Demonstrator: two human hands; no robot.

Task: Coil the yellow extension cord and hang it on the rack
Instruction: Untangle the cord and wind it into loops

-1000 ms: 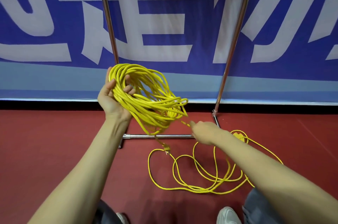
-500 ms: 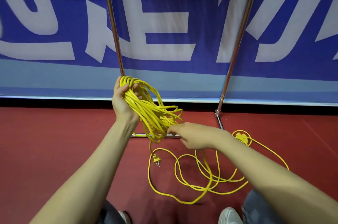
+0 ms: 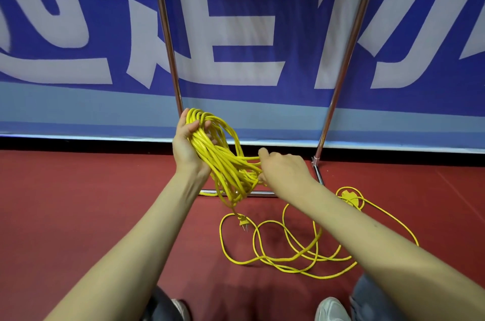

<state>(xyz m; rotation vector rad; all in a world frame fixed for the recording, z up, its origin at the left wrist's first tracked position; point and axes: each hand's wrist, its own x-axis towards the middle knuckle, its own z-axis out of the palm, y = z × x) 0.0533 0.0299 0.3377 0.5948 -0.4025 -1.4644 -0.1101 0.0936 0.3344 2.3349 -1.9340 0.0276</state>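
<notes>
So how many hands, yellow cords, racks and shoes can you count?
hands: 2 (left hand, right hand)
yellow cord: 1
rack: 1
shoes: 2 (left shoe, right shoe)
total: 6

The yellow extension cord (image 3: 225,163) has a smooth, slightly glossy plastic jacket, and its plug (image 3: 243,221) ends in 2 bare metal prongs. The rack (image 3: 168,40) is polished, mirror-bright metal tubing. The red floor (image 3: 78,202) looks matt, and the blue-and-white banner (image 3: 249,19) has a soft printed sheen.
</notes>
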